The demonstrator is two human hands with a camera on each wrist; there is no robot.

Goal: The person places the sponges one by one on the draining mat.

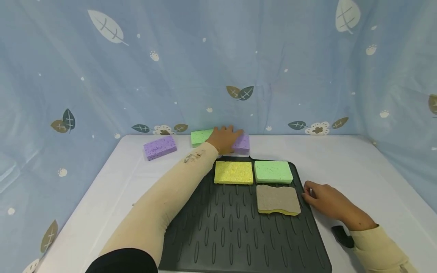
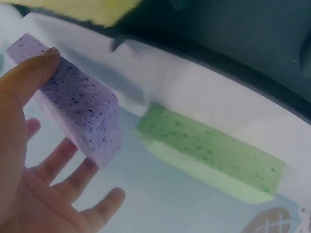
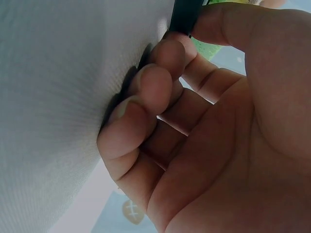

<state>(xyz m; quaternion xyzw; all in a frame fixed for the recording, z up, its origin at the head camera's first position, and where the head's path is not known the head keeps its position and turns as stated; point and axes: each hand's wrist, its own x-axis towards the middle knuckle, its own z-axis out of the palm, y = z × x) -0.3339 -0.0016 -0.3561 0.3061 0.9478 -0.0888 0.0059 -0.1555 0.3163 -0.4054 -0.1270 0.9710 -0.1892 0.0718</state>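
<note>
Blue curtain [image 1: 191, 76] (leaf-printed), white table [image 1: 341, 159]

A ridged black mat [image 1: 244, 227] lies flat, bearing a yellow sponge [image 1: 233, 172] at 12 o'clock, a green sponge [image 1: 274, 172] at 1, and a beige-topped sponge [image 1: 277, 198] at 2. The right hand [image 1: 327, 200] pinches its edge toward 3; beyond 12, the left hand [image 1: 223, 139] pinches a pitted purple sponge [image 1: 242, 145].

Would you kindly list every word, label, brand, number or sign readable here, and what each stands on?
No text is legible.
Left sleeve: small dark lettering, too small and blurred to read.
Sponges and black mat: no lettering visible.
Curtain: printed pictures only, no words.
</note>
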